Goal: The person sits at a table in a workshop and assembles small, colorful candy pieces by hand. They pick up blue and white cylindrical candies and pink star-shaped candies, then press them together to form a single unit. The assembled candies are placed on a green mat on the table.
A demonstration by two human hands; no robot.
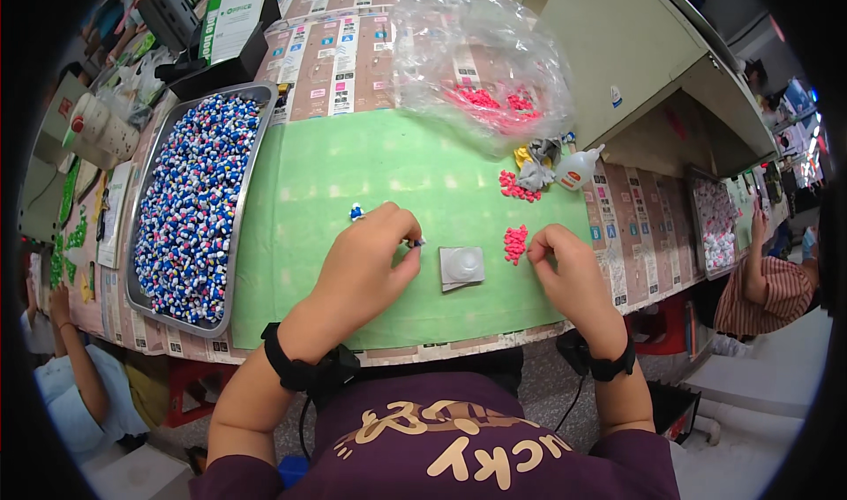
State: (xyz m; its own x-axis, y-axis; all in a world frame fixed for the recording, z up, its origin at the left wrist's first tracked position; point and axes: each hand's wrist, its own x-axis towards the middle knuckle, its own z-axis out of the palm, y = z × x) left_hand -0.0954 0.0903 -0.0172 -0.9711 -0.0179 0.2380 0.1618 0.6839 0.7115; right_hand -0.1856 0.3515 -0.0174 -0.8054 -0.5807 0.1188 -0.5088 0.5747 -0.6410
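My left hand is pinched over the green mat, with a small blue-and-white piece at its fingertips. Another blue-and-white piece lies just beyond that hand. At the edge of a small pile of pink pieces, my right hand has thumb and forefinger together; whether anything is between them is too small to make out. Between the hands sits a square grey-white pad bearing a round, clear, shiny blob. A second pink cluster lies farther back.
A metal tray full of blue-and-white pieces stands at left. Behind the mat lies a clear plastic bag with pink pieces inside. A squeeze bottle rests beside crumpled grey cloth. A cabinet borders the right; co-workers sit both sides.
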